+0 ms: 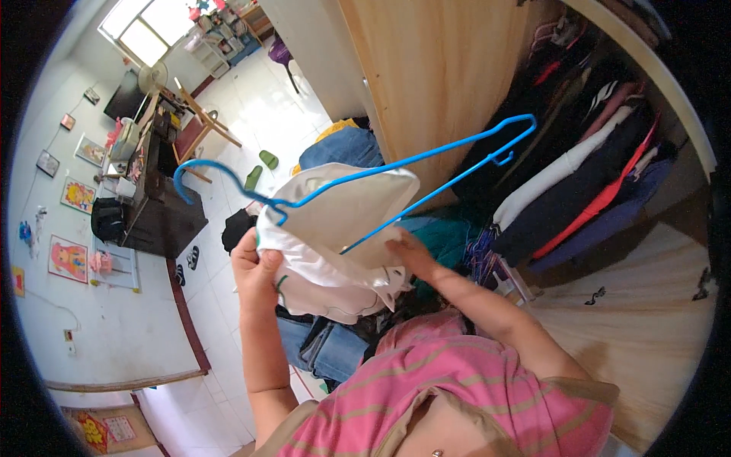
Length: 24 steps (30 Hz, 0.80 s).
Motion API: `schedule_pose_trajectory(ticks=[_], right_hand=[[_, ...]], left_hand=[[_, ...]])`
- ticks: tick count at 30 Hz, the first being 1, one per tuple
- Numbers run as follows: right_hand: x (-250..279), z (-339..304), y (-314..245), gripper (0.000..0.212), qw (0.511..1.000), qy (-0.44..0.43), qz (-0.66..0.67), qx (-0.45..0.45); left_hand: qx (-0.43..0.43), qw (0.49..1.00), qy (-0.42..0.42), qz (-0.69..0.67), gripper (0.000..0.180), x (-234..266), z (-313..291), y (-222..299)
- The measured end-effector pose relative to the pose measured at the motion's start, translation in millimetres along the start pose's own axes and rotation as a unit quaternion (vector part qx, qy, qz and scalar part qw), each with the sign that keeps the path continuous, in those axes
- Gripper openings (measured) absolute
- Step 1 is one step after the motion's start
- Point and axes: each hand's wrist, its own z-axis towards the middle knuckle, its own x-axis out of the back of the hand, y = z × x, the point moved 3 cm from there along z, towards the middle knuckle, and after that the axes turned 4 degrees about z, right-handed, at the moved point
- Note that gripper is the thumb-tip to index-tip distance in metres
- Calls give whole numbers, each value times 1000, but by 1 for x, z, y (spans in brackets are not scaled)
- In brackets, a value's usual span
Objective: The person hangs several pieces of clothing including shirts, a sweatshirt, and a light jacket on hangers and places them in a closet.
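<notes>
A white garment (pixel 327 274), a shirt or similar top, hangs bunched in front of me between my two hands. Its full shape is folded out of sight. My left hand (pixel 257 266) is closed on the cloth, thumb on top, just below the hook's neck. A blue clothes hanger (pixel 411 158) lies across the garment, hook to the left. One arm of it sticks out bare to the right; the other end disappears into the cloth. At the garment's right side my right hand (pixel 410 254) grips the fabric, its fingertips partly hidden.
On my right, an open wooden wardrobe (pixel 434 68) holds several hanging clothes (pixel 586 183). Heaped clothes with jeans (pixel 335 350) lie below my hands, more denim (pixel 343 148) beyond. Green slippers (pixel 268 159) rest on the tiled floor. A dark desk (pixel 164 206) and wooden chair (pixel 199 122) stand left.
</notes>
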Motion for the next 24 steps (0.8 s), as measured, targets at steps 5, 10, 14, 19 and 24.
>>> schedule_pose_trajectory(ticks=[5, 10, 14, 19, 24], right_hand=[[29, 5, -116, 24, 959, 78, -251, 110], [14, 28, -228, 24, 912, 95, -358, 178], [3, 29, -292, 31, 777, 62, -535, 325], [-27, -10, -348, 25, 713, 25, -574, 402], [-53, -60, -305, 28, 817, -77, -518, 242]], left_hand=[[9, 997, -11, 70, 46, 36, 4, -6], [79, 975, -120, 173, 54, 45, 16, -29], [58, 925, -167, 337, 52, 33, 28, -28], [-9, 817, -134, 561, 30, 14, 46, -21], [-207, 726, 99, 649, 25, 29, 45, -22]])
